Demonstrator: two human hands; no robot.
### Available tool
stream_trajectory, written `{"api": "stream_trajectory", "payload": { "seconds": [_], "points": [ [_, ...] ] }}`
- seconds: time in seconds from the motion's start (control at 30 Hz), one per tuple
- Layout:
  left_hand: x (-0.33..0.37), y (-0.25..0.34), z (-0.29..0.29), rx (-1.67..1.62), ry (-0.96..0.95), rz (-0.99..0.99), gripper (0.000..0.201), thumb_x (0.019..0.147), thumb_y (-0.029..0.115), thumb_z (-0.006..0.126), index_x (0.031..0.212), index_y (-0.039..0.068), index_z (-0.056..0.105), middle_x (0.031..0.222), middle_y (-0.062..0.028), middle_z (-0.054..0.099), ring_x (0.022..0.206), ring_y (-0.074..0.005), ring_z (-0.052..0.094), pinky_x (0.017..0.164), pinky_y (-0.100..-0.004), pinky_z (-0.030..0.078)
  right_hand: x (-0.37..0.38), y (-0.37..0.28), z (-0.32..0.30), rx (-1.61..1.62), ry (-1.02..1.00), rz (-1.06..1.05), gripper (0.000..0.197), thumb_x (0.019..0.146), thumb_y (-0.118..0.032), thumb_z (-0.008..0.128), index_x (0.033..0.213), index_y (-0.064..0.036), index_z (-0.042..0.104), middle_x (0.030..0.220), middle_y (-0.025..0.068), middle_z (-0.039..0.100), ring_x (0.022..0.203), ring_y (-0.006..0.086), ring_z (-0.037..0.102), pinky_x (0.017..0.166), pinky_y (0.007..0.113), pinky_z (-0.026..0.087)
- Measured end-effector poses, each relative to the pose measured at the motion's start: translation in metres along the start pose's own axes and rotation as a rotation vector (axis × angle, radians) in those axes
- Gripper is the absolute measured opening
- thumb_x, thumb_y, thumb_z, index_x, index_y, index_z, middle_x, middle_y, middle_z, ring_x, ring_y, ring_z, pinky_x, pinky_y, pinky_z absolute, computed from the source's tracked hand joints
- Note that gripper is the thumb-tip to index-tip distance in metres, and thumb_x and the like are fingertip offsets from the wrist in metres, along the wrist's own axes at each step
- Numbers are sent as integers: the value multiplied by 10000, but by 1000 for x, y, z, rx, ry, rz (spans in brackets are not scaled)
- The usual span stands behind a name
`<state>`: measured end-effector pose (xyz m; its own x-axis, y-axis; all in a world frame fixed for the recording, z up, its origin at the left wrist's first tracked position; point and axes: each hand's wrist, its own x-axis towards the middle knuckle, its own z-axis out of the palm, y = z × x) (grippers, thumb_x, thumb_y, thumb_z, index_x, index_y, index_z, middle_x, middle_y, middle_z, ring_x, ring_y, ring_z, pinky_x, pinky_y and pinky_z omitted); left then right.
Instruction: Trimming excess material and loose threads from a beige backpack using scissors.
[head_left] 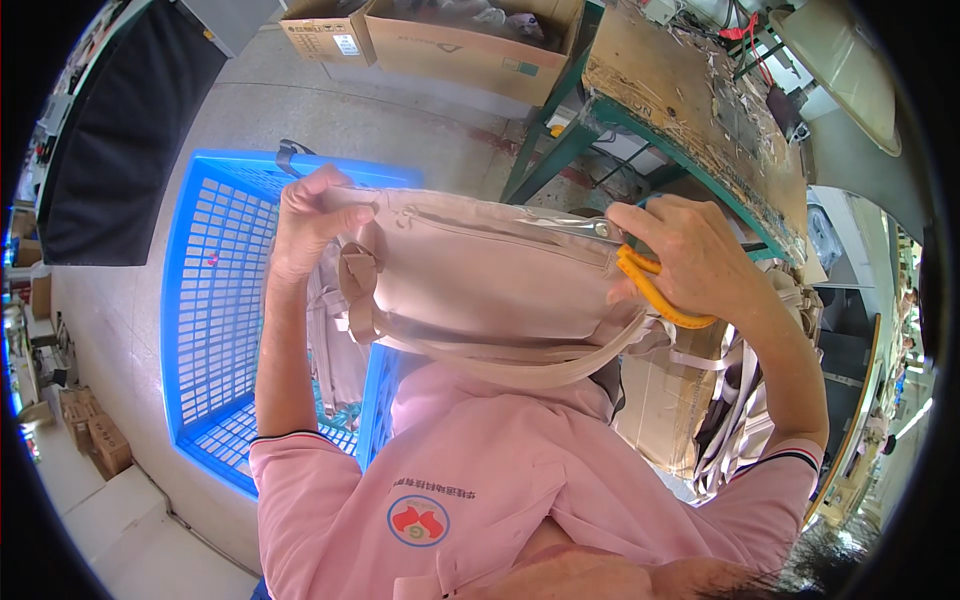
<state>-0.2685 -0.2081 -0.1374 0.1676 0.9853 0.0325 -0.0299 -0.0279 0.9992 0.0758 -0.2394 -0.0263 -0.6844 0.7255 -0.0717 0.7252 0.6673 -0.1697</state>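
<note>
A beige fabric bag (490, 265) with a zipper along its upper side and a long strap (500, 365) is held up in front of my chest. Its upper left corner is gripped by my left hand (318, 222), thumb on the near face. My right hand (695, 250) is closed around yellow-handled scissors (665, 292) at the bag's right end. The metal blades lie along the bag's top edge, partly covered by my fingers. Whether those fingers also pinch the fabric, I cannot tell.
A blue plastic basket (180, 330) stands at left with beige bags inside. More beige bags and straps (735, 400) lie at right by a cardboard box (655, 405). Beyond is a green-framed worktable (650, 80) strewn with scraps. Open cartons (470, 50) stand at the far side.
</note>
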Motion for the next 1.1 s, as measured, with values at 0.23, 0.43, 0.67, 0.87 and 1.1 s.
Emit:
{"api": "stream_trajectory", "payload": {
  "seconds": [0.23, 0.43, 0.67, 0.87, 1.1],
  "points": [
    [-5, 0, -1, -12, -8, -6, 201, 615, -2, 722, 733, 60, 572, 714, -9, 609, 653, -55, 537, 585, -185, 411, 11, -5, 2, 72, -49, 10, 503, 653, -455, 667, 892, -48, 492, 640, 122, 518, 622, 298, 539, 563, 372, 427],
    [-8, -4, -5, 0, 5, 12, 209, 612, 3, 728, 741, 56, 572, 703, 2, 593, 645, -46, 517, 571, -185, 406, 10, -4, 14, 157, -38, -25, 477, 671, -436, 660, 880, -43, 486, 593, 126, 534, 572, 310, 551, 523, 370, 432],
    [-13, -1, -2, 34, 44, 25, 220, 595, 45, 753, 715, 49, 569, 690, 30, 552, 633, -41, 487, 564, -186, 398, 6, 0, 13, 431, -44, 69, 493, 664, -388, 691, 888, 14, 515, 634, 135, 546, 533, 306, 495, 520, 317, 425],
    [-21, 5, -3, 123, 60, 50, 232, 592, 57, 758, 711, 47, 560, 686, 27, 538, 635, -49, 479, 570, -187, 398, 7, 0, -7, 474, -28, 168, 538, 633, -388, 713, 972, -15, 526, 715, 157, 523, 588, 272, 472, 570, 322, 415],
    [-30, 10, 3, 157, 75, 140, 243, 589, 63, 760, 714, 38, 553, 703, 24, 530, 651, -56, 476, 586, -193, 399, 18, -16, -11, 245, -256, 204, 652, 534, -352, 766, 1062, -65, 514, 835, 101, 538, 743, 277, 516, 666, 347, 413]
  ]
}}
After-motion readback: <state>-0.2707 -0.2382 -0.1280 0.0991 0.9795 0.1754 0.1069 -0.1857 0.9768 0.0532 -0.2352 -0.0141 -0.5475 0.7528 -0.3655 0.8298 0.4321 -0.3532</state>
